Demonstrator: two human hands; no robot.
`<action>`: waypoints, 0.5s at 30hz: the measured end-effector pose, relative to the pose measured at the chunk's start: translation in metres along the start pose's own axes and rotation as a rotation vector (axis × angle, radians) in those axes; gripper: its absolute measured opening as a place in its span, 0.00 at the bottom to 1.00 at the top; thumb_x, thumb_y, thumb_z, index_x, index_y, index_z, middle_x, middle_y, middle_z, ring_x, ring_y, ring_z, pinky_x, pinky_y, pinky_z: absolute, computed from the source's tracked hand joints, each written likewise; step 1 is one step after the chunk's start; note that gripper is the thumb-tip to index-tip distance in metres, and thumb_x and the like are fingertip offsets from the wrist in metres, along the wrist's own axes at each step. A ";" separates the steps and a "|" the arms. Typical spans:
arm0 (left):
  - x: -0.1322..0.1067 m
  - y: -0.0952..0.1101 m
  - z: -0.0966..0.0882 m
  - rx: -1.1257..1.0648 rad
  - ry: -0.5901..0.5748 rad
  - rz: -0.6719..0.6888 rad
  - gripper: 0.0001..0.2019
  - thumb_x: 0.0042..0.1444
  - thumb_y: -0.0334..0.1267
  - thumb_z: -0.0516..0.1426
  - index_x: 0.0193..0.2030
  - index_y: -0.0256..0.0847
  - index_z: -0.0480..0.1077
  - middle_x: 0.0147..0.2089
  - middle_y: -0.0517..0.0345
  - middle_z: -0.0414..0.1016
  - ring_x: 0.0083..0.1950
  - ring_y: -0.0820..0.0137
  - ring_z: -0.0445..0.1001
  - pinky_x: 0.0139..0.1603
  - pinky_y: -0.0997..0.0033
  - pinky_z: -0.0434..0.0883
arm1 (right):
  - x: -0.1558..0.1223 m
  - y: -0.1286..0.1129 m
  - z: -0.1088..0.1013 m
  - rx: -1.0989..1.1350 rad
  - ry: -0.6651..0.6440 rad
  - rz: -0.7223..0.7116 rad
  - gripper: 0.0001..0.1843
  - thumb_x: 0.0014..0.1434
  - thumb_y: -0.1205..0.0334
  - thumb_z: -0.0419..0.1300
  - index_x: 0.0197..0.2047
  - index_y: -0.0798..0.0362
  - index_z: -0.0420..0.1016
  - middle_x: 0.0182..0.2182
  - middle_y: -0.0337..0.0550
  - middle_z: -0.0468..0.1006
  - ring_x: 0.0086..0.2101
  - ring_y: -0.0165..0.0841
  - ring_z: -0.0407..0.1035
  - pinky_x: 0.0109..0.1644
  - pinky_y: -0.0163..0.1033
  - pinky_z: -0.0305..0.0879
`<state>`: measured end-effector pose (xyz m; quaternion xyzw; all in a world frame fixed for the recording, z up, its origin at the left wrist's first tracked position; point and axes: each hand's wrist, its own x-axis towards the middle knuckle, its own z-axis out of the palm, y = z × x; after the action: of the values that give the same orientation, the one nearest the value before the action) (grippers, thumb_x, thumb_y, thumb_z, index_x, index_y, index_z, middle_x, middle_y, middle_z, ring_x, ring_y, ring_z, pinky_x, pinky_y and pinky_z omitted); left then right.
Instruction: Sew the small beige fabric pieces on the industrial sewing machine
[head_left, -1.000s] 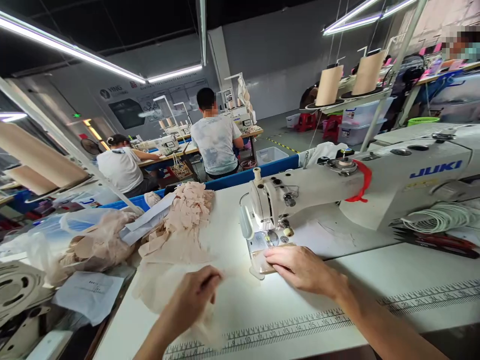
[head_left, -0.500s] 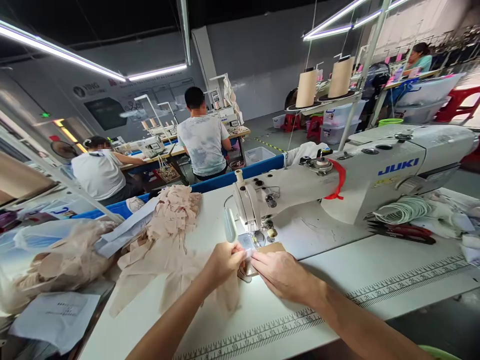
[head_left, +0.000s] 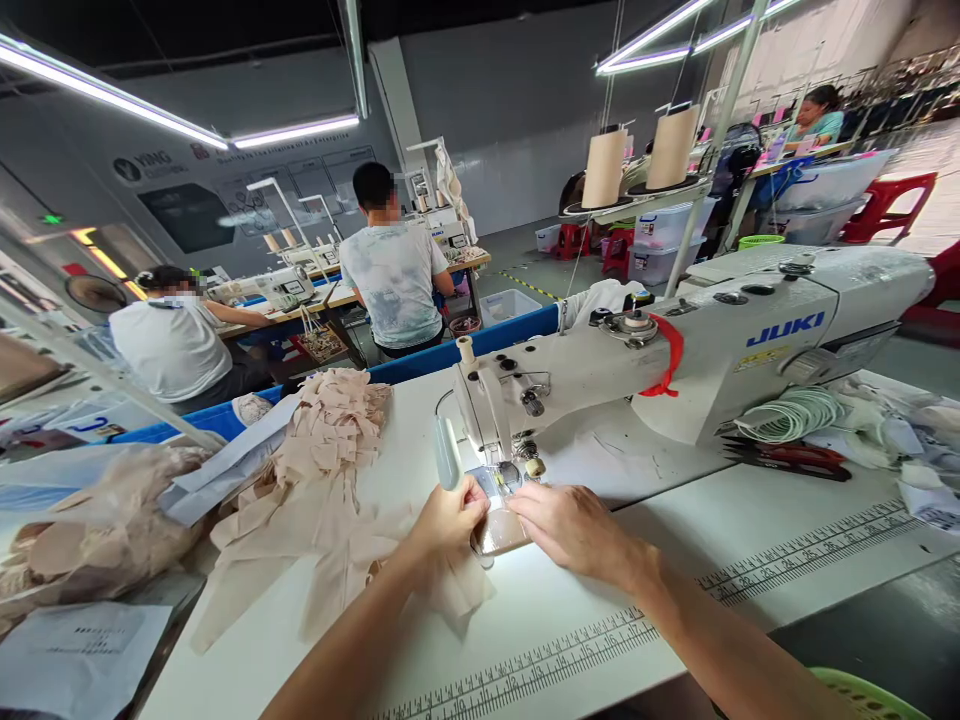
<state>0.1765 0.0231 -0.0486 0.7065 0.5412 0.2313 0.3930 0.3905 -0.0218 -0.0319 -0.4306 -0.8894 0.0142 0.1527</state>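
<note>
Left hand (head_left: pixel 448 520) curled narrow, fingertips pinched on beige fabric piece (head_left: pixel 501 532) at left of presser foot (head_left: pixel 501 482). Right hand (head_left: pixel 574 525) lay flat, fingers loosely extended, pressing same piece from right. Piece sat on white table (head_left: pixel 675 560) under sewing machine (head_left: pixel 712 350) head. Beige cuttings pile (head_left: pixel 334 430) lay far left.

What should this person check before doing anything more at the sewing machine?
1. Left hand and right hand both on the fabric: ok.
2. Fabric lies at the foot of the machine: ok.
3. Fingertips clear of the foot: cannot tell; they sit very close to it.
4. Foot lowered onto the fabric: cannot tell.
5. Pile of pieces left of the machine, out of the foot's way: ok.
6. Scissors away from both hands, at the right of the table: ok.
</note>
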 end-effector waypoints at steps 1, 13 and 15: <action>0.000 0.000 0.000 -0.010 0.002 0.002 0.09 0.48 0.45 0.52 0.28 0.42 0.62 0.25 0.65 0.62 0.29 0.73 0.62 0.31 0.71 0.59 | 0.000 0.001 -0.001 0.002 -0.010 0.030 0.11 0.66 0.71 0.51 0.39 0.53 0.74 0.37 0.43 0.76 0.29 0.31 0.64 0.31 0.42 0.49; 0.000 -0.004 0.003 0.011 0.029 0.002 0.08 0.50 0.42 0.54 0.27 0.43 0.61 0.24 0.64 0.64 0.29 0.71 0.64 0.30 0.71 0.59 | 0.003 -0.004 0.002 -0.003 -0.065 0.039 0.10 0.64 0.71 0.50 0.42 0.54 0.73 0.39 0.43 0.72 0.27 0.29 0.55 0.30 0.41 0.43; -0.001 -0.003 0.002 0.046 0.025 0.005 0.07 0.51 0.41 0.54 0.27 0.43 0.61 0.26 0.63 0.66 0.30 0.71 0.65 0.31 0.71 0.60 | 0.003 -0.006 0.002 -0.020 -0.068 0.023 0.10 0.64 0.71 0.52 0.42 0.53 0.72 0.39 0.43 0.72 0.27 0.29 0.56 0.30 0.41 0.43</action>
<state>0.1760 0.0215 -0.0518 0.7138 0.5494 0.2286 0.3693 0.3839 -0.0227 -0.0326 -0.4417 -0.8891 0.0218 0.1180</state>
